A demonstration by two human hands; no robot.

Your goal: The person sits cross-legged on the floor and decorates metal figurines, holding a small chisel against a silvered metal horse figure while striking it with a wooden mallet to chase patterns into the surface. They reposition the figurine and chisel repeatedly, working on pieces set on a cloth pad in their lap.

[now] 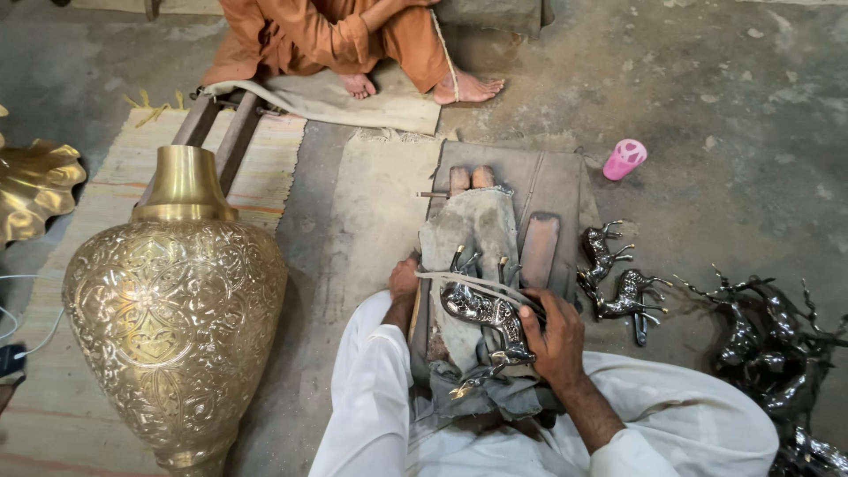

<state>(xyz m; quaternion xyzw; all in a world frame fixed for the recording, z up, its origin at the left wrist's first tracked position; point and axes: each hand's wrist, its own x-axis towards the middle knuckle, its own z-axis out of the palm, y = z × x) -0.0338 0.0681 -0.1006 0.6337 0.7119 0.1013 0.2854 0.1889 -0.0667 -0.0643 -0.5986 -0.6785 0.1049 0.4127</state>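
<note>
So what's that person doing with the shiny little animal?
A person in white sits on the floor with a small silver deer figurine lying on a cloth-covered wooden block, held down by a cord. Their right hand grips the figurine's rear end, while the left hand rests at the block's edge. More deer figurines lie on the floor to the right. A big engraved brass vase stands on the left. Another person in orange sits opposite.

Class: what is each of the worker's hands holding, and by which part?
Right hand grips the metal deer figurine at its rear. Left hand rests on the padded block's edge.
</note>
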